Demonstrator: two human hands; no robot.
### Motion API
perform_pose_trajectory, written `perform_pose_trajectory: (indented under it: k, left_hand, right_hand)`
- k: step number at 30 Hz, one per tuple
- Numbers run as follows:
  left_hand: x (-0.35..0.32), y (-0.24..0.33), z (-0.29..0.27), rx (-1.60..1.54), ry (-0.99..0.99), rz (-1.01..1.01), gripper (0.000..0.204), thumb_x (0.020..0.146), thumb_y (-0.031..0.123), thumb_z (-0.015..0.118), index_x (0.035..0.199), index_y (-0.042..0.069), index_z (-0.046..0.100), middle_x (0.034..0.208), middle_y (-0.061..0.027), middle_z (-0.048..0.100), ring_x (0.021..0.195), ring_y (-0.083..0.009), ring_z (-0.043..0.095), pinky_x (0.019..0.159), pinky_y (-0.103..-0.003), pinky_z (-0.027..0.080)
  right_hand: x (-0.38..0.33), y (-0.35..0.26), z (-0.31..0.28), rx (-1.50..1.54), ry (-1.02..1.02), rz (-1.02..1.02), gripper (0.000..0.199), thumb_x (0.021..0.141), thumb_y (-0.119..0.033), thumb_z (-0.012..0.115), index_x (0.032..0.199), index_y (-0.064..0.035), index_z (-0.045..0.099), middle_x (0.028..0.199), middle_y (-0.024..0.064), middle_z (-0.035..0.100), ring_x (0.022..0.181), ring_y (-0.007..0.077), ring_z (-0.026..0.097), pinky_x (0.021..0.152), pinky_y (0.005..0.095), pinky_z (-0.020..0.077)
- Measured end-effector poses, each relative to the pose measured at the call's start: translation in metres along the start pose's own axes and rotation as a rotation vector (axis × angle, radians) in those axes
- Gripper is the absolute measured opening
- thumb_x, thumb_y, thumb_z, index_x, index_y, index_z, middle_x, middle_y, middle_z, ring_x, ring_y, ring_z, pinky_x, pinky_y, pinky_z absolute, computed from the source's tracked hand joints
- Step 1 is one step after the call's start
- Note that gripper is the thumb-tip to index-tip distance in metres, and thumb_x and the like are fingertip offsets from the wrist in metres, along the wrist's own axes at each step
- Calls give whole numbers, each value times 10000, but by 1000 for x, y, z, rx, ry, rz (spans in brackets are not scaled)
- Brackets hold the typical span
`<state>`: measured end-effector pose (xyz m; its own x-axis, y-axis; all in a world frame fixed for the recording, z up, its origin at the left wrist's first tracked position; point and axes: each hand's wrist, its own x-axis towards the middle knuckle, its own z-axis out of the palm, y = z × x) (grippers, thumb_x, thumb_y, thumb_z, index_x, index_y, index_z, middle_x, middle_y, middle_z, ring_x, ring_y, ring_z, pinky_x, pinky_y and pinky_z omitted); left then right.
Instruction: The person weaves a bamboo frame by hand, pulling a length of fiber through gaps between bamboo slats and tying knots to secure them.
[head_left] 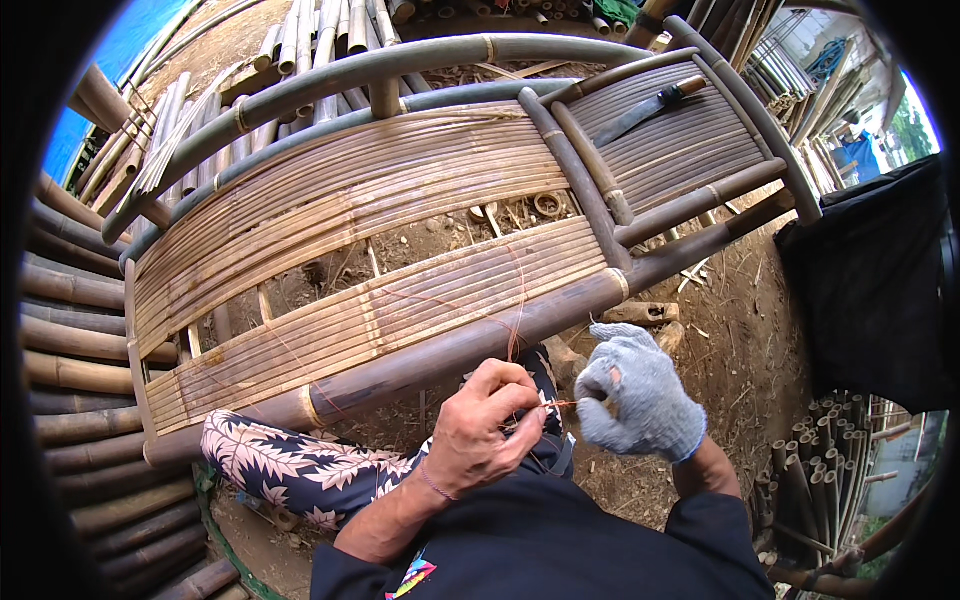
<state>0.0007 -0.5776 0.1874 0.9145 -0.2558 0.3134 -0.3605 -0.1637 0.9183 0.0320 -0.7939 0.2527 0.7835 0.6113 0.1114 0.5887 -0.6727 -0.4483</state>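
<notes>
Bare left hand (483, 428) and grey-gloved right hand (640, 392) pinch a thin orange cord (556, 405) between them, just below the bamboo bench (400, 300); fingertip grip blurred, cord's far end hard to trace.

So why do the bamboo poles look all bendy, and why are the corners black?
In the head view, the fisheye lens curves the straight bamboo bench and leaves a black rim; soft daylight, no glare; the bare left hand and gloved right hand look sharp, pinching a thin strand.
</notes>
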Motion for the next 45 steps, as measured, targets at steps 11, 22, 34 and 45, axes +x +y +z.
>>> perform_pose_trajectory:
  k: [11, 22, 34, 45]
  left_hand:
    - [5, 4, -9, -299, -8, -211, 49, 844, -17, 715, 887, -12, 691, 1016, -44, 595, 777, -54, 550, 620, -195, 446]
    - [-9, 26, -14, 127, 100, -21, 228, 802, -22, 769, 1010, 71, 781, 839, -57, 580, 646, -144, 555, 571, -270, 454]
    - [-73, 45, -23, -313, -297, -63, 269, 831, 35, 786, 1097, 39, 745, 862, -69, 623, 687, -165, 605, 561, -283, 475]
    - [114, -90, 52, 189, -96, 140, 423, 856, 121, 678, 1254, -2, 608, 1087, -209, 610, 993, -318, 636, 844, -447, 557]
  right_hand:
    - [-4, -1, -1, 203, 131, 4, 508, 778, -300, 795, 1230, -105, 665, 1063, 117, 672, 1063, 337, 628, 1079, 503, 412]
    - [-6, 7, 20, 19, 412, -55, 150, 718, -96, 749, 819, -144, 650, 718, 19, 574, 736, 238, 625, 1043, 520, 459]
    - [-7, -7, 88, 1693, -58, 1029, 457, 1035, -401, 478, 1218, 12, 550, 1117, 203, 654, 810, 294, 693, 758, 394, 571]
    - [-44, 52, -75, 550, 402, -43, 153, 906, -151, 712, 883, -1, 715, 742, 106, 721, 537, 143, 612, 458, 265, 427]
